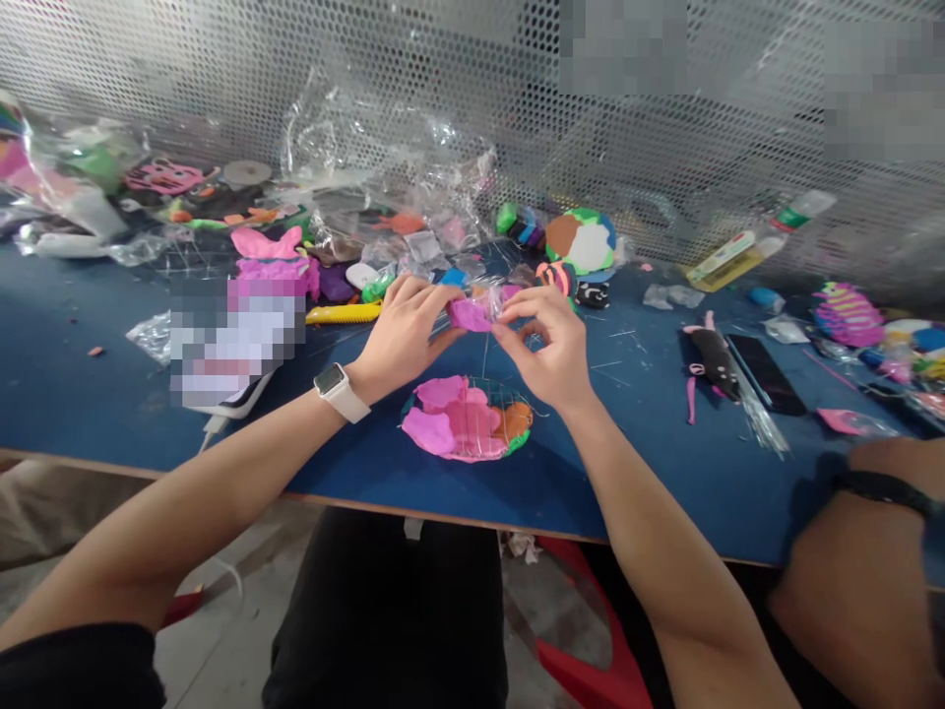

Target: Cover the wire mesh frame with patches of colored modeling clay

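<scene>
Between my two hands is a lump of purple modelling clay (471,315), with clear plastic wrap (491,298) around part of it. My left hand (405,330), below a white watch, is closed on the clay's left side. Thumb and fingers of my right hand (547,345) pinch the wrap at the right end. Directly below, on the blue table, lies an oval wire-mesh piece (479,421) partly covered in pink, purple, orange and green clay. A yellow craft knife (344,313) is beside my left fingers.
A phone on a white power bank (243,364) lies left. Crumpled plastic and clay scraps (399,222) line the perforated metal screen behind. At right are a tilted bottle (760,241), a black clay figure (713,362), a dark phone (766,374) and another person's arm (863,551).
</scene>
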A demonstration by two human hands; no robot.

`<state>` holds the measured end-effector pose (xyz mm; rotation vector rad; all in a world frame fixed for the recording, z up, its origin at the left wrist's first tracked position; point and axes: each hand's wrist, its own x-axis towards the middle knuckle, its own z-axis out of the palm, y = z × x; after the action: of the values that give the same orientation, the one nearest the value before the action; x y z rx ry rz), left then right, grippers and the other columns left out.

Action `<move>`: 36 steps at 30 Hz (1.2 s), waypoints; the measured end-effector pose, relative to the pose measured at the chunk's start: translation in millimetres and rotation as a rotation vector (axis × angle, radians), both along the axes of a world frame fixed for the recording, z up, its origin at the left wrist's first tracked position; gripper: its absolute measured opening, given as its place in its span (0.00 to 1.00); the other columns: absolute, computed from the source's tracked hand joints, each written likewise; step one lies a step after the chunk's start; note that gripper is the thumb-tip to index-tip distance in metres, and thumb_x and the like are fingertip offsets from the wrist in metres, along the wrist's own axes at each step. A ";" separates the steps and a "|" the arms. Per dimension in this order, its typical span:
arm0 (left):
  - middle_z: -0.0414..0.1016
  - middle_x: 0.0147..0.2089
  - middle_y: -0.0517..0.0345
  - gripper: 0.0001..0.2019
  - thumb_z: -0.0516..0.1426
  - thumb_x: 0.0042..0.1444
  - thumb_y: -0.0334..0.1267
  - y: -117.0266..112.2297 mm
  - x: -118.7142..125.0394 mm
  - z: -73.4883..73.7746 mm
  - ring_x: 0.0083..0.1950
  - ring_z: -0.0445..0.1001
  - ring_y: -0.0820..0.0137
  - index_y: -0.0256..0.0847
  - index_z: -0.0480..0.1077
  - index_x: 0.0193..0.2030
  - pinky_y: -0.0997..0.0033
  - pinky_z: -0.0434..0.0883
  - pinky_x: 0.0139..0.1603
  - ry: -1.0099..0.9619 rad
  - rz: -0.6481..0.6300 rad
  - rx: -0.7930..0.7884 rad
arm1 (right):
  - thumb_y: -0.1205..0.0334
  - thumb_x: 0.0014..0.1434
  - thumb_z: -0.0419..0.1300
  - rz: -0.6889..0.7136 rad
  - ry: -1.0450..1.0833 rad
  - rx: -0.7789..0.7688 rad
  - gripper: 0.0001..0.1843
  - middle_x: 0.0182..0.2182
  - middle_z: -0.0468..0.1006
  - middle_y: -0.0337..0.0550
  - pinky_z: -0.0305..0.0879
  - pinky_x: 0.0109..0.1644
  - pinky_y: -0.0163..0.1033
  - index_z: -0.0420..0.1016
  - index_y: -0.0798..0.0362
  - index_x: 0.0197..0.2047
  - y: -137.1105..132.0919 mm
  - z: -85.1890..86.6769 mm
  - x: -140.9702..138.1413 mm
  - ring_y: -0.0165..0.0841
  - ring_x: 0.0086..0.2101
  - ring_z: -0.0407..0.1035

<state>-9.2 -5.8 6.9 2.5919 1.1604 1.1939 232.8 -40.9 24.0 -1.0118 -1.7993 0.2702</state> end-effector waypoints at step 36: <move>0.87 0.60 0.44 0.27 0.52 0.83 0.60 -15.9 3.6 12.7 0.62 0.85 0.58 0.41 0.80 0.66 0.58 0.79 0.66 -0.418 -0.505 -0.463 | 0.42 0.73 0.70 0.273 -0.192 -0.015 0.26 0.80 0.70 0.42 0.72 0.78 0.72 0.80 0.28 0.72 -8.1 4.3 8.8 0.54 0.71 0.75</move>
<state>-5.5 -21.8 19.6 1.9851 0.5619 1.1070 241.7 -49.1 28.3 -0.8231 -2.1158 0.3645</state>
